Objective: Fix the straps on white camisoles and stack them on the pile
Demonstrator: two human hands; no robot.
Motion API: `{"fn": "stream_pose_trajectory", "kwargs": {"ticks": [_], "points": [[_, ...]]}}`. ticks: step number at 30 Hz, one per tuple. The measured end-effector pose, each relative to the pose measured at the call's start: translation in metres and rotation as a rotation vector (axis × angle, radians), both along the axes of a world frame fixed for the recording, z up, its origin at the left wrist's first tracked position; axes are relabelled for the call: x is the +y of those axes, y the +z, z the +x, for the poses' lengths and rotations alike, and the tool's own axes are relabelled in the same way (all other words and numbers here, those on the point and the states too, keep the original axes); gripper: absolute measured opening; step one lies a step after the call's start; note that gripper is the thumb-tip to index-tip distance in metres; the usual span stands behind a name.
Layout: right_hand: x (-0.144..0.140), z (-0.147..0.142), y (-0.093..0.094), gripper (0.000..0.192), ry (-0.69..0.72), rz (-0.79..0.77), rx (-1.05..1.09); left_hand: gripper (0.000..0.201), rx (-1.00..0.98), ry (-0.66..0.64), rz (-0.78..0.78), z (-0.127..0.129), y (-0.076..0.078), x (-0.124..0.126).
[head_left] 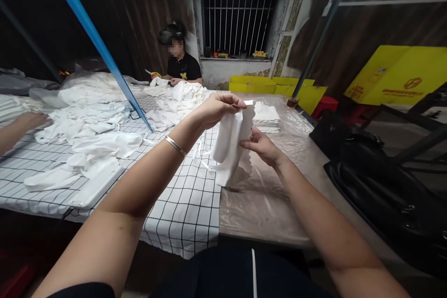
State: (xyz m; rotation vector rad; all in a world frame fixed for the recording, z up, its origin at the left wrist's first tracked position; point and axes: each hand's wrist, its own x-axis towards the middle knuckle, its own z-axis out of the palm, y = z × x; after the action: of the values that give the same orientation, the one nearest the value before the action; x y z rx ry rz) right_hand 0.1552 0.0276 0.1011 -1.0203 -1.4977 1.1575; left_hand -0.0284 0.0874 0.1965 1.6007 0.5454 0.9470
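We hold one white cloth up at the centre of the frame, above the table. Our left hand pinches its top edge, fingers closed narrow on the fabric, thumb and forefinger meeting at the upper corner. Our right hand grips the cloth's right side lower down, fingers curled against it; the cloth hangs between the two hands, its lower end close to the clear plastic sheet. One bracelet on our left wrist.

Count: one stack of folded white cloths just behind the held cloth; one checked tablecloth at lower left; loose white cloths heaped at left, too many to count. One person sits at upper centre; another person's hand shows at the left edge.
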Motion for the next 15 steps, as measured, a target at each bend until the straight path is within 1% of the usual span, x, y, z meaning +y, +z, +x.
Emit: {"fn": "stream_pose_trajectory", "kwargs": {"ticks": [2, 4, 6, 8, 10, 12, 13, 15], "points": [[-0.005, 0.008, 0.003, 0.055, 0.047, -0.127, 0.058, 0.013, -0.01, 0.058, 0.02, 0.003, 0.013, -0.002], [-0.011, 0.02, -0.001, 0.049, 0.044, -0.225, 0.04, 0.015, -0.017, 0.098, 0.037, 0.006, 0.022, 0.002], [-0.016, 0.035, -0.007, 0.046, 0.048, -0.273, -0.024, 0.017, -0.023, 0.159, 0.084, 0.008, 0.027, 0.008], [-0.017, 0.05, -0.013, 0.041, 0.023, -0.266, -0.07, 0.021, -0.029, 0.243, 0.131, 0.012, 0.03, 0.015], [-0.014, 0.066, -0.016, 0.036, -0.084, -0.228, -0.059, 0.028, -0.02, 0.295, 0.137, 0.015, 0.032, 0.021], [-0.008, 0.085, -0.015, 0.029, -0.252, -0.212, -0.054, 0.034, 0.012, 0.307, 0.124, 0.015, 0.031, 0.028], [-0.006, 0.095, -0.015, 0.026, -0.339, -0.209, -0.08, 0.033, 0.039, 0.315, 0.122, 0.013, 0.029, 0.032], [0.0, 0.115, -0.012, 0.02, -0.469, -0.188, -0.16, 0.022, 0.099, 0.359, 0.131, 0.01, 0.023, 0.041]]}}
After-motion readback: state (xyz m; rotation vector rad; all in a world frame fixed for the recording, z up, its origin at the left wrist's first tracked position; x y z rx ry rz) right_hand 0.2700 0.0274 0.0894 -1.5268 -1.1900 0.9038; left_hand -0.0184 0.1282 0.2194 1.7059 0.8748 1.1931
